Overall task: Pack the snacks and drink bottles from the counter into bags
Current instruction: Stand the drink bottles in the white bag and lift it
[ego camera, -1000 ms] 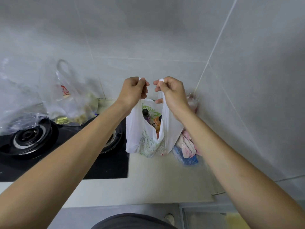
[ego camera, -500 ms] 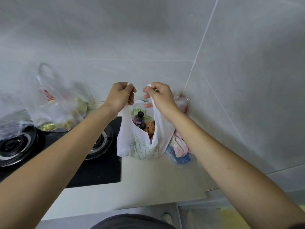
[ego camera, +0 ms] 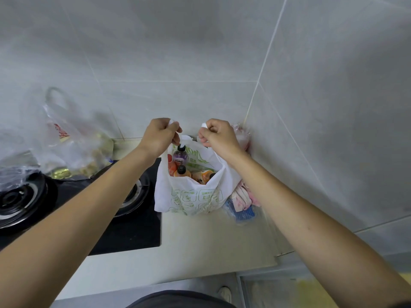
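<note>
A white plastic bag with green print (ego camera: 191, 198) stands on the pale counter (ego camera: 211, 238) in the corner. My left hand (ego camera: 159, 137) is shut on its left handle and my right hand (ego camera: 219, 137) on its right handle, holding the mouth wide. Inside I see a purple drink bottle with a black cap (ego camera: 180, 155), an orange bottle (ego camera: 182, 172) and another orange bottle lying sideways (ego camera: 203, 175). A clear bag of pink and blue snack packs (ego camera: 241, 201) lies beside it against the right wall.
A black gas hob (ego camera: 124, 227) with two burners lies left of the bag. Clear plastic bags with goods (ego camera: 73, 150) sit on the hob's back left. Tiled walls close off the back and right. The counter's front edge runs along the bottom.
My hands have pulled the two handles apart, so the bag's mouth is wider and the bottles inside show more fully. The view has shifted a little.
</note>
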Motion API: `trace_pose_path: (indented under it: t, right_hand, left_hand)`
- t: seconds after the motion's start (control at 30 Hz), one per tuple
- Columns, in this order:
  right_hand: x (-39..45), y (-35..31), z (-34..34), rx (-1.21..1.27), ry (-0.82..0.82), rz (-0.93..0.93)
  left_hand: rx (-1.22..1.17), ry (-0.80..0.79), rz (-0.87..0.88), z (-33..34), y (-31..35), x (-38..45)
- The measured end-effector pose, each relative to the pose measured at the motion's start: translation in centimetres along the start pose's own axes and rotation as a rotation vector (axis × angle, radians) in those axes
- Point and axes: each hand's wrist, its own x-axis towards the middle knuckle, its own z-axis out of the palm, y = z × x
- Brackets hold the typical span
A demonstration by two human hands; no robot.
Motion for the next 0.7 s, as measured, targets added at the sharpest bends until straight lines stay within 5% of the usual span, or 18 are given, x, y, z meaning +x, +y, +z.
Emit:
trace_pose_path:
  t: [0.7]
  right_hand:
    - [-1.3, 3.0, -2.4, -0.678, 0.132, -0.065]
  left_hand:
    - [0.154, 0.090, 0.030, 0.2, -1.8, -1.6]
